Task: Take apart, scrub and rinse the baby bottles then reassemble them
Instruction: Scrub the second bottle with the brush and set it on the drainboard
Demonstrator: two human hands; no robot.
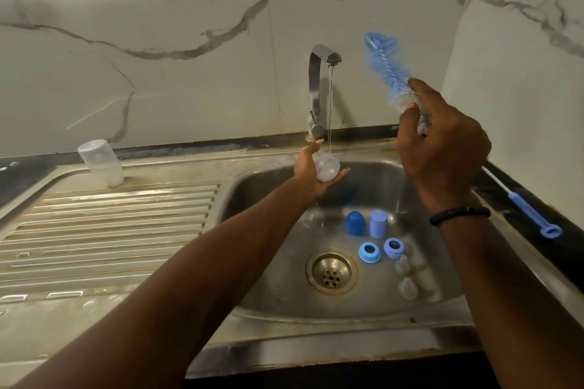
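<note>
The sink (363, 319) holds the loose parts – two caps (366, 223), two rings (380, 250) and two teats (405, 276) – so stripping looks done. One bottle (101, 163) stands upended on the drainer. The right hand (442, 145) grips the brush (384, 65), raised. The left hand (311, 172) grips the other bottle (327, 167) under the tap's (319, 88) stream – the rinse step. Next, probably: stand it beside the first.
</note>
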